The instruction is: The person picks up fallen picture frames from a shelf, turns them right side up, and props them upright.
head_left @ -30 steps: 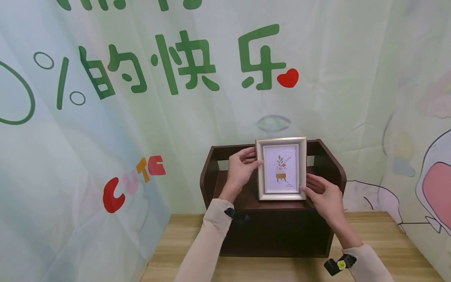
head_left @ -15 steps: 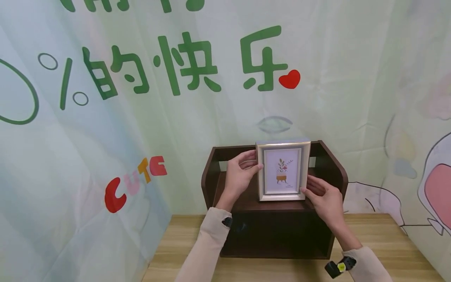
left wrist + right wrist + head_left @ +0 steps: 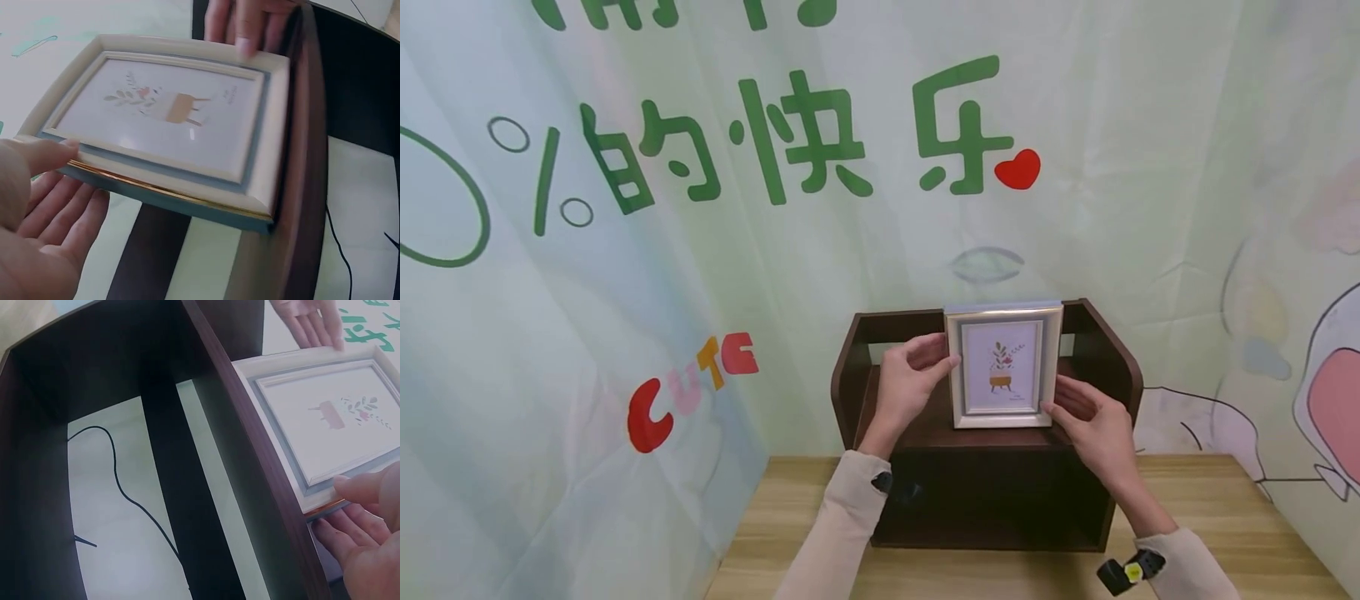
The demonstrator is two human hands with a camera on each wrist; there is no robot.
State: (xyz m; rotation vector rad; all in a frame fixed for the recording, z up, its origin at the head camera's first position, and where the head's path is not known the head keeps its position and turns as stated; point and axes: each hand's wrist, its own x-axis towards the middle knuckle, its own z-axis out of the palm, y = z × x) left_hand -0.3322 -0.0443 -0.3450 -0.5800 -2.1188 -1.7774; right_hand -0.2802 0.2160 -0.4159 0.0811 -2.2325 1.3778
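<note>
A picture frame (image 3: 1003, 365), silvery-cream with a print of a potted plant on legs, stands on the upper shelf of a dark brown desk shelf (image 3: 988, 500). The left hand (image 3: 907, 385) pinches its left side, thumb on the front border and fingers behind. On the opposite side, lower down, the right hand (image 3: 1093, 429) holds it likewise. In the left wrist view the frame's lower border (image 3: 281, 125) meets the shelf's front edge. The right wrist view shows the right thumb (image 3: 362, 486) on the front border; the frame's back is hidden.
The shelf stands on a wood-grain table (image 3: 790, 500) against a printed cloth backdrop (image 3: 1120, 208). Raised side panels (image 3: 1101, 350) flank the upper shelf. Through the lower compartment's open back, a thin black line (image 3: 125, 490) shows on the pale backdrop.
The frame's top has tipped slightly toward the camera, so its top edge now shows. My left hand has slid a little down its side. The head view has shifted slightly.
</note>
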